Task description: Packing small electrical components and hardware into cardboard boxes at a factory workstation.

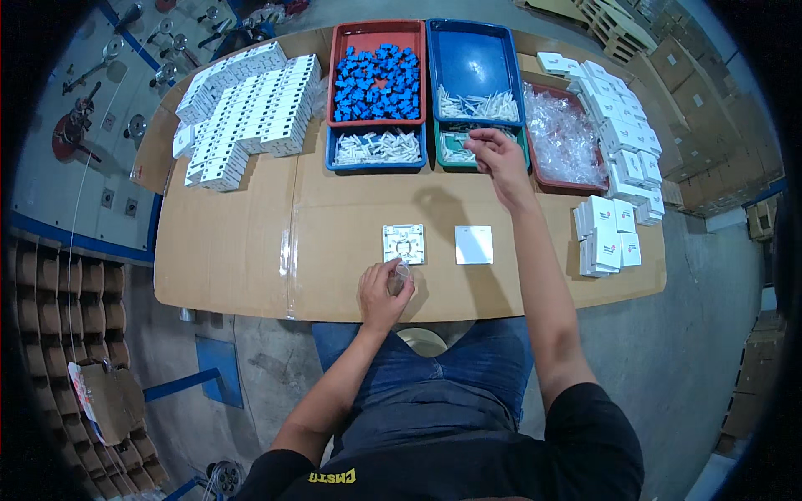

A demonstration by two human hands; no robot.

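My left hand is at the table's near edge with thumb and fingers curled around a small clear plastic piece, perhaps a little bag. Just beyond its fingertips lies a white square switch or socket frame, its inner side with the fittings facing up. To the right of that frame, a plain white square plate rests flat on the cardboard. My right hand is raised over the front of a green tray of small white parts. Its thumb and fingertips are pinched together; whatever is between them is too small to tell.
Behind stand a red tray of blue parts, a blue tray and a smaller blue tray of white plugs. A dark red tray holds clear bags. White boxed units are stacked left, white packs right.
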